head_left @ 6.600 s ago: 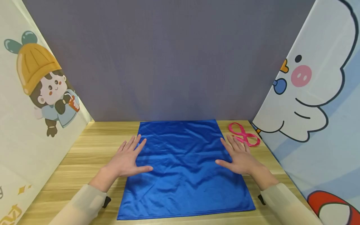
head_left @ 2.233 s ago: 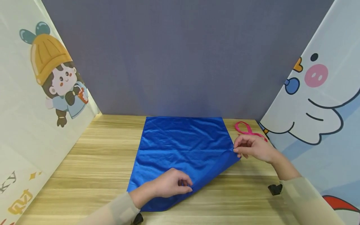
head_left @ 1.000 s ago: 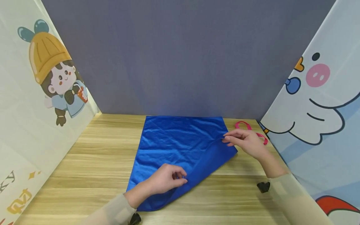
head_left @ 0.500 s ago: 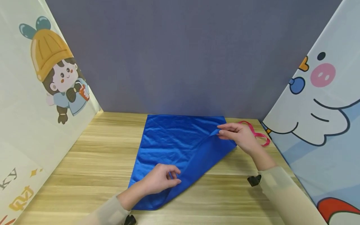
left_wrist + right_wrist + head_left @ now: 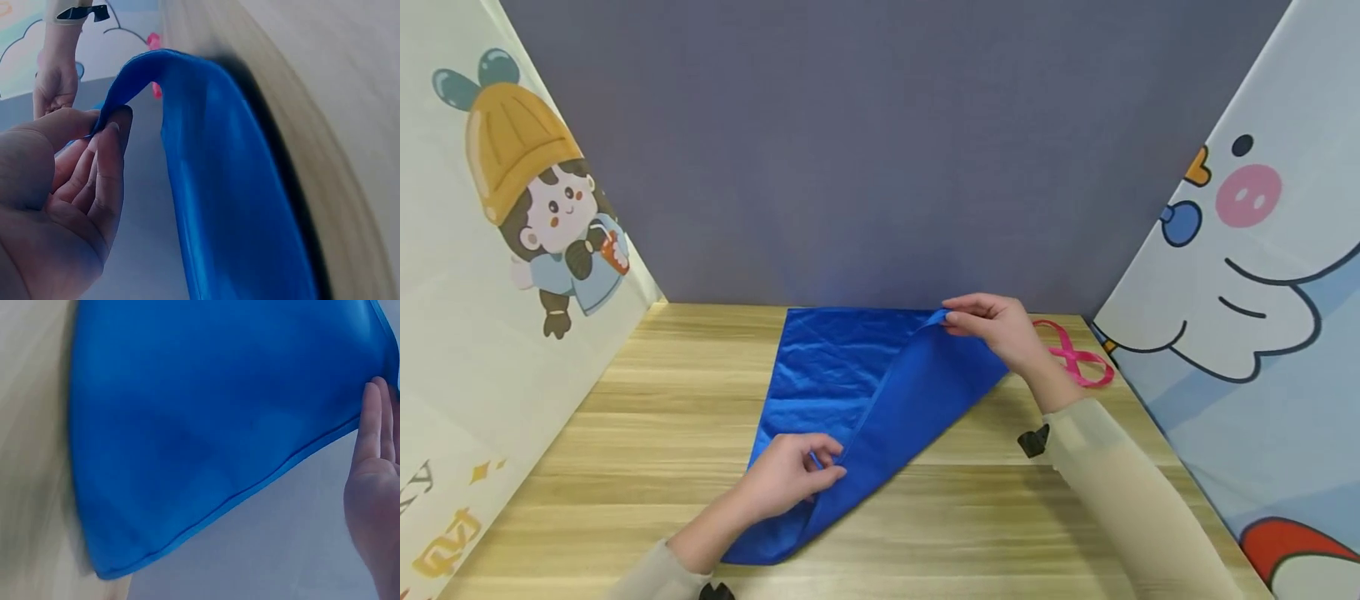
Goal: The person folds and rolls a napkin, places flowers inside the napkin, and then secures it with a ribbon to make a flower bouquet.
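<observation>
Blue cloth (image 5: pixel 917 400): on the table (image 5: pixel 647 417) in front of the person; its right part is lifted and turned over in a slanting flap, matte underside up, while the shinier left part lies flat with shallow creases.
Right hand (image 5: pixel 996 329): thumb and fingers nearly together, pinching the cloth at the flap's top end, close to the far edge as I see it.
Left hand (image 5: pixel 790 475): thumb and fingers closed on the flap's hem, nearer the person; the left wrist view shows cloth caught between the tips. Whether this is a corner, I cannot tell.
Hem: runs aslant between the two hands, the right well ahead of the left.
Pink ribbon (image 5: pixel 1075 356): looped on the table, right of the cloth, just beside the right forearm; neither hand holds it.
Step in hand, my reading: turning the near edge of the cloth over toward the far side.
Handling: thin and slippery by its sheen, likely to slide or crease; light fingertip pinches should serve.
Good practice: bring the left end level with the right, keep the hem gently taut, match edges before lowering, then smooth from the fold outward.
Caution: pulling with one hand alone could drag the flat layer askew.
</observation>
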The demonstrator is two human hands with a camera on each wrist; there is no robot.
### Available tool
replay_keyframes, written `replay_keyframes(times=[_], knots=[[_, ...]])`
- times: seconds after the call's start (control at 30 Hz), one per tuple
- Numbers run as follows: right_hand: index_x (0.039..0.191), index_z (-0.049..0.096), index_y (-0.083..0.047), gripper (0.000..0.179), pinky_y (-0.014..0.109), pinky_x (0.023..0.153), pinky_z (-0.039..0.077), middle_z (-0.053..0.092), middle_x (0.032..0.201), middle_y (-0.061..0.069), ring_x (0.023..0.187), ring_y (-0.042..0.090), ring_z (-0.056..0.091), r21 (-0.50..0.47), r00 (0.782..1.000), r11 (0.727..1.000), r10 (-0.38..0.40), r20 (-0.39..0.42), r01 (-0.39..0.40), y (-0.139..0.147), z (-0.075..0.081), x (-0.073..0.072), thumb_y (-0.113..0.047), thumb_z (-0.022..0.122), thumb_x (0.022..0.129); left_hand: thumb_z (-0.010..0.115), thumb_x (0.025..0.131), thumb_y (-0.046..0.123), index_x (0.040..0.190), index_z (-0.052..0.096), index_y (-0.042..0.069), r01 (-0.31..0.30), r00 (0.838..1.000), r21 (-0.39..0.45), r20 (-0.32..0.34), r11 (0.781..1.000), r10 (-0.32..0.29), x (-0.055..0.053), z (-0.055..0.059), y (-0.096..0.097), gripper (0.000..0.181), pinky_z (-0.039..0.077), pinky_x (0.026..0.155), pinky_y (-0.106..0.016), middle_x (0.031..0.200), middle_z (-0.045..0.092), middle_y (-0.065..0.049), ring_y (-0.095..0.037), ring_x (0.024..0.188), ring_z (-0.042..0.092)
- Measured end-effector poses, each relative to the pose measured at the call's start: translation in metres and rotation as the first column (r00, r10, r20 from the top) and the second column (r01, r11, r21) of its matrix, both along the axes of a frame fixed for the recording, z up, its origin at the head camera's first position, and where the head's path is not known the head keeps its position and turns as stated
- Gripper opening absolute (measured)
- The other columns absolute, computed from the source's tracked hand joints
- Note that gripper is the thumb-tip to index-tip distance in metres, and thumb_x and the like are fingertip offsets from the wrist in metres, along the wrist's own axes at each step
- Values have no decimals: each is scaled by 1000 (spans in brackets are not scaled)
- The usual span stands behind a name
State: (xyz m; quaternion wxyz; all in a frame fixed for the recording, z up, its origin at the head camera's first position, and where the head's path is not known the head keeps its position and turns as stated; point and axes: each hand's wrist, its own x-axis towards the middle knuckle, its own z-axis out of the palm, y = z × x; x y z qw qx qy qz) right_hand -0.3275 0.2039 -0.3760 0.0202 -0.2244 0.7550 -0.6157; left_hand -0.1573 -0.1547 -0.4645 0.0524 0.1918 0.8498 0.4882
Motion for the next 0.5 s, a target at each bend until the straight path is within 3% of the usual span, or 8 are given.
replay_keyframes(times=[0.3,0.5], knots=[[132,77,-2,30,37,97,65,82,119,0,107,14,80,-63,1000,998,17,3,-17,-50,8,-28,-16,77,105,84,94,9,116,76,-2,-59,997,-6,57,998,59,-1,-2,-25,26,60,51,-29,90,74,-6,-9,62,67],[132,78,-5,29,37,99,65,81,125,6,109,16,79,-96,1000,995,10,-18,-12,-81,9,-44,-16,77,105,83,93,4,115,75,-3,-142,986,-45,79,989,145,-6,-2,-39,25,60,50,-31,90,73,-7,-14,57,67]])
